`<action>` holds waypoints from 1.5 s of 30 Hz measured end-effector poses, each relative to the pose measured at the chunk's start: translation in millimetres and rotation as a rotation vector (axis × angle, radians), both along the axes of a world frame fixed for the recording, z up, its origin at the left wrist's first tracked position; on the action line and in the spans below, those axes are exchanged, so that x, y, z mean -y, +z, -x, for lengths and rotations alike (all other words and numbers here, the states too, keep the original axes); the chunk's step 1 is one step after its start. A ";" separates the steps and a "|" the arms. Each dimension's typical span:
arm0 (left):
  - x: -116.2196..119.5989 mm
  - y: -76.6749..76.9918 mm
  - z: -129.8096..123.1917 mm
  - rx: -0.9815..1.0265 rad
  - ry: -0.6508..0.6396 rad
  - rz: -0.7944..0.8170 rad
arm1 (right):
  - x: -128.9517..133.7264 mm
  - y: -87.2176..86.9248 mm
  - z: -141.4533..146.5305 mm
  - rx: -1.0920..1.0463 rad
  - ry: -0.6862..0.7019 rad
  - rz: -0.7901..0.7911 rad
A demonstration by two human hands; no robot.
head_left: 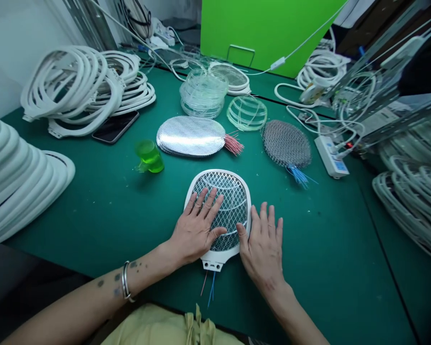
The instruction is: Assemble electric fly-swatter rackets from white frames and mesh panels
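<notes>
A white oval frame [249,191] with metal mesh [233,201] across it lies flat on the green table, its narrow end toward me. One red wire and blue wires [211,290] stick out from that end. My left hand [197,230] rests flat on the frame's left side and mesh, fingers spread. Along the right rim lies my right hand [262,244], fingers extended, its thumb over the frame's edge. Beyond are a silvery mesh stack [190,136] with red wires [233,143] and a darker mesh stack [286,143] with blue wires [299,176].
White frames are piled at left [17,177] and back left [72,86], near a phone [115,127]. A green cup [150,156], clear rings [204,93] and pale green rings [247,113] stand mid-table. At right are a power strip [331,157] and more frames [409,196].
</notes>
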State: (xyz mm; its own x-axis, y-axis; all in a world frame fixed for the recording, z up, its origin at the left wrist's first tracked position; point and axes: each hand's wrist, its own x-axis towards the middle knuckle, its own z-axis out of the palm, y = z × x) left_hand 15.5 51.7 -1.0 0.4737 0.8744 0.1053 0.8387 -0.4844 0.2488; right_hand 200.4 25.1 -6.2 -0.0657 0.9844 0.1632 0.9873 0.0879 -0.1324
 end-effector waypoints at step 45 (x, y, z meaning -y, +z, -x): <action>-137.2 4.1 -5.3 0.004 -0.412 0.204 | -12.1 -12.7 7.6 -0.103 0.216 0.231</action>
